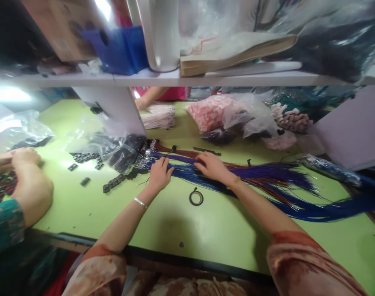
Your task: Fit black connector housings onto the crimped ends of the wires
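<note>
Lower centre: bare stretch of the smooth yellow-green bench (224, 238). Above it, mid-frame, a small black ring-shaped roll of tape (196, 204) lies flat. Just beyond, the person's left hand (159, 174), silver bangle at the wrist, rests on the long bundle of thin blue and purple wires (255, 174), thumb apart from the fingers; cannot tell whether strands are pinched. Right hand (212, 166) lies farther right over the same bundle, fingers bent, thumb apart; grip under the palm hidden. Bundle runs from centre to the right edge, reddish-brown wires (175, 149) among it. Left of centre, a slanting row of small black rectangular connectors (113, 183); behind, a clear plastic bag of black parts (124, 154). Far left, a co-worker's bent forearm (35, 187). Farther back, upper centre: a bundle of thin white wires (161, 116), a clear bag of pink-and-white pieces (209, 112). Across the top, a white shelf (119, 80) bearing a blue plastic bin (124, 51).
</note>
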